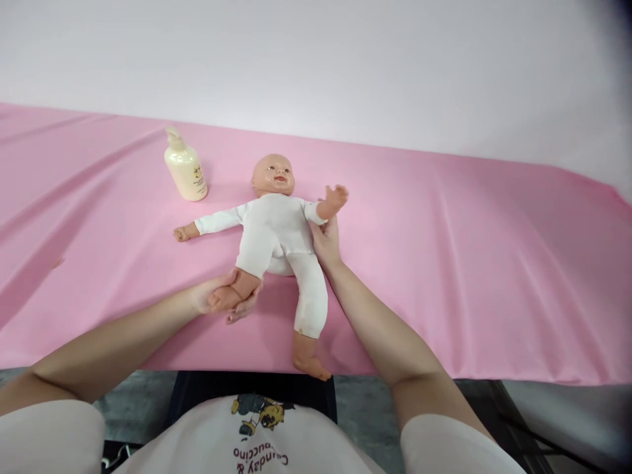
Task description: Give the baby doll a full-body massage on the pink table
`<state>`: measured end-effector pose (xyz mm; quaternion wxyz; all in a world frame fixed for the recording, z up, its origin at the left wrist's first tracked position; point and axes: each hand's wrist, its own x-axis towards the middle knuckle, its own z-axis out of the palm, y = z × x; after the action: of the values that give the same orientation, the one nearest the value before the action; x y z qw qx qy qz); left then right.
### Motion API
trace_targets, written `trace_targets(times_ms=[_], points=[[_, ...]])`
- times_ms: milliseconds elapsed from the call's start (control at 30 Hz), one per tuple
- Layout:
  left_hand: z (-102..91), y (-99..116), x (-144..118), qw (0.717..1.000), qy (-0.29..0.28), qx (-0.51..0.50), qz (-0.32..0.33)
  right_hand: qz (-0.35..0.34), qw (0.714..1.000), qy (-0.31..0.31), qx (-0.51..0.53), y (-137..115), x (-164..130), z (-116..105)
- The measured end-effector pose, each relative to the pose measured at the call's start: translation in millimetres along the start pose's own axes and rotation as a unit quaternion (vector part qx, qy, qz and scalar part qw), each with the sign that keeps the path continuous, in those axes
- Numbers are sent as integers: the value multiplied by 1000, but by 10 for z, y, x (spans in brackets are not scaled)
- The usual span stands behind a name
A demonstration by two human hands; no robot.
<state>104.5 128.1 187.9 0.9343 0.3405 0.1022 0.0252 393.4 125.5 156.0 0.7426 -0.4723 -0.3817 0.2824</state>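
Observation:
A baby doll (pixel 276 230) in a white suit lies on its back on the pink cloth (pixel 444 263), head pointing away from me. My left hand (pixel 224 296) is closed around the doll's foot and lower leg on my left side. My right hand (pixel 326 242) rests against the doll's side, just under its raised arm, fingers partly hidden behind the body. The doll's other leg reaches to the near edge of the cloth, its foot hanging over.
A cream pump bottle (pixel 185 168) stands upright on the cloth, left of the doll's head. A plain white wall runs behind the table. Below the near edge I see a dark stool or frame (pixel 257 388) and grey floor.

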Motion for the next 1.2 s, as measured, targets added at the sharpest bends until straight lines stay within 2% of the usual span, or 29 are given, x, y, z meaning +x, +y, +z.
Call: trace_targets(times_ms=[67, 167, 300, 433, 533, 600, 700, 767, 900, 1000, 1067, 1200], points=[[-48, 31, 28, 1000, -22, -7, -4, -15, 996, -57, -64, -36, -11, -10], [-98, 82, 64, 1000, 8, -27, 9, -42, 983, -107, -146, -58, -1, -49], [-146, 76, 106, 998, 49, -43, 15, -42, 974, -125, -184, -42, 29, -85], [-166, 48, 113, 998, 45, -29, 27, -35, 979, -119, -164, -48, 13, -50], [-147, 37, 82, 1000, 0, 13, 20, -21, 993, -76, -89, -43, -17, -9], [-132, 20, 57, 996, -66, 55, -7, -5, 998, -33, -52, -1, -19, -4], [-132, -13, 28, 972, -182, 116, -95, 14, 999, 32, -33, 126, 21, -45], [-153, -23, 16, 948, -232, 152, -159, 34, 998, 57, 5, 223, 68, -84], [-233, -4, -7, 902, -253, 253, -241, 89, 989, 73, 95, 342, 157, -141], [-257, 2, -25, 883, -236, 303, -269, 85, 991, 63, 78, 355, 171, -164], [-231, -11, -29, 901, -220, 278, -250, 56, 997, 51, 32, 339, 150, -170], [-175, -49, -9, 961, -206, 127, -137, 1, 998, 1, -67, 263, 87, -149]])
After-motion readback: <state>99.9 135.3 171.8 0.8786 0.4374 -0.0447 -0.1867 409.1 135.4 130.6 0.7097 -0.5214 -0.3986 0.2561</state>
